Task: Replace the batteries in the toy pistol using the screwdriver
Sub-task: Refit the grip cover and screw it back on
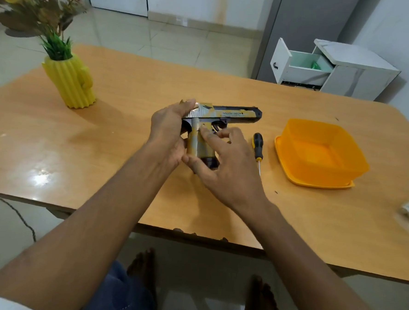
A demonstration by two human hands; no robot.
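Head view: toy pistol [221, 116] held just above the middle of the wooden table [131, 83], gripped at the rear of the slide and back of the handle by the left hand [168, 131], fingers curled round it. Right hand [224, 165] mostly spread, thumb under the butt, fingertips resting on the side of the handle, pinching nothing visible. Screwdriver [258, 147] lying untouched on the table just right of that hand, orange container [318, 152] further right. Probably feeling for the battery cover on the handle: best done with the left grip firm and the cover side turned up. Long axis left to right, muzzle pointing right, handle down toward the viewer.
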